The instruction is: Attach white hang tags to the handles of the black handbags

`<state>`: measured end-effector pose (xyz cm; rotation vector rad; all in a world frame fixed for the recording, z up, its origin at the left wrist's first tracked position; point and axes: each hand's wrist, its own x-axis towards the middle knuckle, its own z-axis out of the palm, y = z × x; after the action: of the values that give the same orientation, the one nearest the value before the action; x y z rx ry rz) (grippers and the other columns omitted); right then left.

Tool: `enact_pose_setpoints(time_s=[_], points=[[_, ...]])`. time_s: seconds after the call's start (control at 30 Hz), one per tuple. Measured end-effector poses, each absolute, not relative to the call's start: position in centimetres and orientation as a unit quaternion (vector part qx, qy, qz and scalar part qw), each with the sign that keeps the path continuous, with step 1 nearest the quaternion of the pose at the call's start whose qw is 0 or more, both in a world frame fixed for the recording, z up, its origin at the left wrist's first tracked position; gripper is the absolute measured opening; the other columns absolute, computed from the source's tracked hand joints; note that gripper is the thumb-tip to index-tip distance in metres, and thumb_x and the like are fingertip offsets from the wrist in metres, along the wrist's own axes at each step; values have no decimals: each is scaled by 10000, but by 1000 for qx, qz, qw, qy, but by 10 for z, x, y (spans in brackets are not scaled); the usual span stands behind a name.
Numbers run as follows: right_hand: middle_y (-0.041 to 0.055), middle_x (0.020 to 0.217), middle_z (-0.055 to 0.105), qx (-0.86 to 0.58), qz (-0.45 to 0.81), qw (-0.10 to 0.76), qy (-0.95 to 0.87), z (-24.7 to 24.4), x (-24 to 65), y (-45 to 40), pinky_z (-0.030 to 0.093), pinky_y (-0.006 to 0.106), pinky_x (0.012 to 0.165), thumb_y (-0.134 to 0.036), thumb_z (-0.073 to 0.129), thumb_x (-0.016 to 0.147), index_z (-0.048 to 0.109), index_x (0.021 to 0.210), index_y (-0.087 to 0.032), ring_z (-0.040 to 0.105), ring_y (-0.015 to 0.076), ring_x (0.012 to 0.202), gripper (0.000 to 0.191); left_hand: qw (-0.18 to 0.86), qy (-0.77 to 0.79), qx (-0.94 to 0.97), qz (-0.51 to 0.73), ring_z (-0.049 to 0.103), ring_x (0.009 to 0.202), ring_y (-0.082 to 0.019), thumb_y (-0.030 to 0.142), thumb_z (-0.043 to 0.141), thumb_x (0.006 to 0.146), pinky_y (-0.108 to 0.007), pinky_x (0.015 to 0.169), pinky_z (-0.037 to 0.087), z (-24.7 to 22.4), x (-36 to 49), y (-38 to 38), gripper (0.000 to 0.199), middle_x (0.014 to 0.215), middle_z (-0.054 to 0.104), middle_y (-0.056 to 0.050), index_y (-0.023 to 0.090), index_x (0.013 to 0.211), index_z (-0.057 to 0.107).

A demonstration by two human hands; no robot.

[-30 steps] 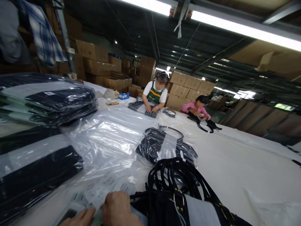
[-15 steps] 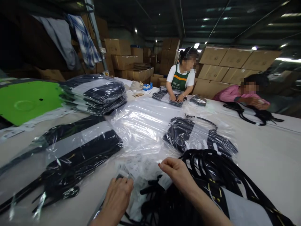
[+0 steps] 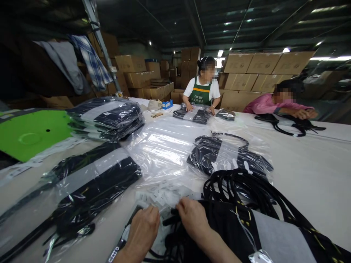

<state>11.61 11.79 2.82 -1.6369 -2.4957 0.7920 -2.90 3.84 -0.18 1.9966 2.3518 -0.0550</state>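
Observation:
My left hand is closed in a pinch above a pile of small clear packets with printed white labels. My right hand also pinches, close to the left one. Filmy clear plastic shows between the two hands, but what the fingertips grip cannot be made out. Under and beside my right wrist lies a heap of black straps and folded black fabric with gold-coloured dots and a pale band. A black device with white marks lies beside my left wrist.
Bagged black goods lie to the left and right of a stack of clear plastic bags. More bagged goods are piled near a green board. Two co-workers are across the table.
My right hand has come down and left, closer to my left hand, which has turned into a tighter pinch. The aproned co-worker's hands have spread apart on a bagged bundle.

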Motion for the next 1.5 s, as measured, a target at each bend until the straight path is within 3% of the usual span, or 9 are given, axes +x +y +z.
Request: enact_pose_setpoints(time_s=[0.1, 0.37, 0.53, 0.67, 0.83, 1.07, 1.2, 1.37, 1.5], points=[[124, 812, 668, -554, 259, 39, -790, 31, 115, 128, 330, 292, 612, -221, 343, 871, 605, 832, -159, 604, 231, 774, 271, 47, 776, 629, -28, 597, 753, -204, 139, 301, 874, -312, 688, 396, 0, -31, 38, 301, 785, 640, -42, 177, 763, 579], [-38, 492, 484, -458, 449, 23, -767, 62, 161, 145, 284, 205, 474, -228, 518, 755, 558, 580, -161, 437, 100, 500, 191, 137, 829, 542, -14, 619, 804, -199, 199, 354, 860, -274, 651, 385, 12, -41, 50, 244, 794, 658, -27, 190, 763, 577], [51, 670, 635, -538, 264, 24, -800, 53, 152, 124, 305, 258, 570, -218, 449, 811, 615, 679, -169, 553, 172, 662, 218, 140, 814, 564, 5, 622, 799, -198, 192, 358, 858, -275, 649, 382, 15, -29, 54, 240, 797, 663, -25, 191, 766, 580], [37, 647, 657, -483, 339, -5, -807, 38, 127, 109, 315, 240, 543, -179, 553, 713, 621, 610, -188, 585, 174, 644, 124, 139, 818, 557, 16, 621, 787, -176, 196, 366, 856, -257, 654, 375, 13, -25, 53, 242, 777, 664, -12, 197, 747, 582], [73, 649, 612, -586, 324, 102, -736, 38, 124, 128, 327, 278, 586, -197, 414, 806, 577, 647, -171, 553, 195, 660, 229, 138, 820, 555, 4, 621, 802, -187, 218, 368, 856, -263, 656, 374, 11, -33, 46, 239, 799, 669, -6, 204, 756, 586], [-25, 527, 409, -527, 443, 197, -698, 34, 126, 145, 325, 236, 516, -378, 371, 775, 433, 542, -199, 396, 120, 527, 300, 184, 793, 580, -14, 606, 891, -213, 160, 342, 859, -314, 731, 404, 13, -40, 45, 292, 935, 663, -35, 243, 1002, 582], [-55, 484, 326, -506, 525, 234, -643, 58, 149, 144, 272, 237, 453, -487, 495, 688, 431, 528, -200, 305, 96, 467, 334, 142, 763, 628, -51, 569, 874, -252, 158, 331, 860, -415, 773, 387, 30, -40, 43, 292, 871, 629, -73, 212, 896, 615], [-14, 518, 465, -555, 444, 307, -633, 115, 238, 132, 345, 245, 513, -545, 528, 726, 537, 584, -213, 426, 130, 537, 361, 89, 727, 673, 109, 500, 953, -242, 125, 400, 827, -434, 863, 351, 53, -19, 55, 225, 954, 599, -89, 170, 894, 609], [4, 546, 508, -616, 317, 321, -645, 141, 303, 111, 409, 238, 538, -559, 548, 708, 577, 651, -236, 493, 158, 587, 329, 234, 657, 670, 255, 523, 892, -179, 127, 401, 819, -307, 823, 406, 47, 29, 94, 227, 882, 615, -52, 166, 842, 623]])
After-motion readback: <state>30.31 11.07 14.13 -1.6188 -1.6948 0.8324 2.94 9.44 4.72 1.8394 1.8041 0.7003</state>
